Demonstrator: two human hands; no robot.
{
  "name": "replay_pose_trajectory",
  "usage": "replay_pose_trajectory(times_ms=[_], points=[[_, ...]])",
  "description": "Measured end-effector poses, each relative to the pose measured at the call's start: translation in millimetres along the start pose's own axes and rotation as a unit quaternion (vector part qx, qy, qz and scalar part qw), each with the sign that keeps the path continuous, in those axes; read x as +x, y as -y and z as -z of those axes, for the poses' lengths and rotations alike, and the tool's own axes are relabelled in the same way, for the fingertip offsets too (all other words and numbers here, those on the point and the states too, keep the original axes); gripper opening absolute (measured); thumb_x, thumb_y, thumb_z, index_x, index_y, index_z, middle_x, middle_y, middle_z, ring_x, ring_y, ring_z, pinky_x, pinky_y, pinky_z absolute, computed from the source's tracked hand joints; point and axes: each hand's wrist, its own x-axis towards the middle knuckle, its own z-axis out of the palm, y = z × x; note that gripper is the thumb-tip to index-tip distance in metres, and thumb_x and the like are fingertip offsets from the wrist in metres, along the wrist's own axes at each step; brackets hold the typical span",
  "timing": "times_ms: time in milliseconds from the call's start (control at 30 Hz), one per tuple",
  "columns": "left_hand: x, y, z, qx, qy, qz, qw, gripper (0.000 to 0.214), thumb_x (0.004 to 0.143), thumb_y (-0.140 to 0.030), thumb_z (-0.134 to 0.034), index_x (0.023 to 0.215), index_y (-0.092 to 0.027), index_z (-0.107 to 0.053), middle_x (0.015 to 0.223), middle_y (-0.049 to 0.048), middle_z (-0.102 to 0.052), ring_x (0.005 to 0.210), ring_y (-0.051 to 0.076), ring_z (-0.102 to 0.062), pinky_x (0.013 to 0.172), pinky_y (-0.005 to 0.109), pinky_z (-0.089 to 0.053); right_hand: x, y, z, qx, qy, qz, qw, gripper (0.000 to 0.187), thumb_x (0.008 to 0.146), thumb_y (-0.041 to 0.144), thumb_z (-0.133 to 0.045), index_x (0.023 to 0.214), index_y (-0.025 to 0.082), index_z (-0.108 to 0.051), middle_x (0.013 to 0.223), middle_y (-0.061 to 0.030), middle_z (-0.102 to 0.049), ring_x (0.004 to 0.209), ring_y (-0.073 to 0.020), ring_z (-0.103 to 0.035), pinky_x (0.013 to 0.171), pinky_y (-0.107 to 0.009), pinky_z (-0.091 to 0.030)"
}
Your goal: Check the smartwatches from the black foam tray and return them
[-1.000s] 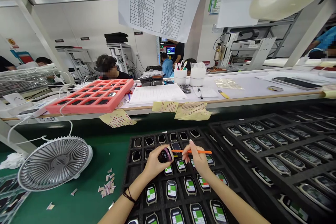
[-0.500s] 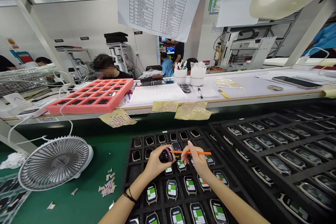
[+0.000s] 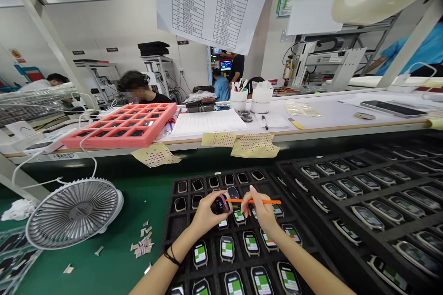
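Note:
My left hand (image 3: pixel 205 213) is closed around a smartwatch body (image 3: pixel 220 204) with a dark lit screen and a purple side. My right hand (image 3: pixel 261 212) pinches a thin orange stick (image 3: pixel 273 202), held level. The stick's left tip meets the watch's purple edge; whether it presses there is too small to tell. Both hands are above a black foam tray (image 3: pixel 176 229) with rows of watch bodies. Nearer ones, such as this watch (image 3: pixel 226 249), show green and white blocks on their screens; those in the far rows, like this dark watch (image 3: pixel 198 185), look unlit.
More black trays of watches (image 3: pixel 367 216) are stacked at the right. A grey fan (image 3: pixel 74 214) stands on the green mat at left, beside small scattered strips (image 3: pixel 142 245). A shelf ahead bears a pink foam tray (image 3: pixel 152 136), papers (image 3: pixel 207 122) and white cups (image 3: pixel 238 100). Other people sit beyond.
Both hands keep nearly the same pose on the watch and stick. The whole view has shifted very slightly. At the far right, a person in blue has leaned further into view.

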Motion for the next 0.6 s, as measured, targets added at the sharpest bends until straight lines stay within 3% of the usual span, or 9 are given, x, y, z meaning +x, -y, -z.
replay_pose_trajectory(times_ms=[300, 467, 600], points=[[-1.8, -4.9, 0.2, 0.009, 0.023, -0.011, 1.000, 0.051, 0.065, -0.016, -0.072, 0.114, -0.019, -0.059, 0.114, 0.0087, -0.066, 0.107, 0.025, -0.061, 0.095, 0.039, -0.047, -0.3, -7.1, -2.8, -0.013, 0.014, -0.014, 1.000, 0.057, 0.087, 0.054, -0.046, 0.050, 0.015, -0.063, 0.040, -0.0024, -0.056, 0.033, -0.0094, -0.048, 0.035, -0.020, -0.034], [-1.9, -2.1, -0.1, 0.002, 0.016, -0.007, 1.000, 0.050, 0.066, -0.017, -0.072, 0.114, -0.021, -0.059, 0.114, 0.0082, -0.066, 0.106, 0.026, -0.061, 0.095, 0.040, -0.046, 0.3, -7.3, 1.1, 0.028, -0.034, -0.013, 0.999, 0.056, 0.087, 0.054, -0.046, 0.049, 0.016, -0.062, 0.041, -0.0025, -0.057, 0.033, -0.0098, -0.046, 0.035, -0.021, -0.034], [-1.2, -1.3, 1.8, -0.004, 0.004, -0.001, 1.000, 0.050, 0.065, -0.015, -0.072, 0.113, -0.020, -0.060, 0.113, 0.0086, -0.066, 0.105, 0.026, -0.061, 0.095, 0.040, -0.046, -0.5, -4.2, 1.6, 0.027, -0.026, -0.010, 0.999, 0.057, 0.087, 0.053, -0.046, 0.048, 0.016, -0.063, 0.041, -0.0031, -0.056, 0.034, -0.0100, -0.047, 0.036, -0.022, -0.034]])
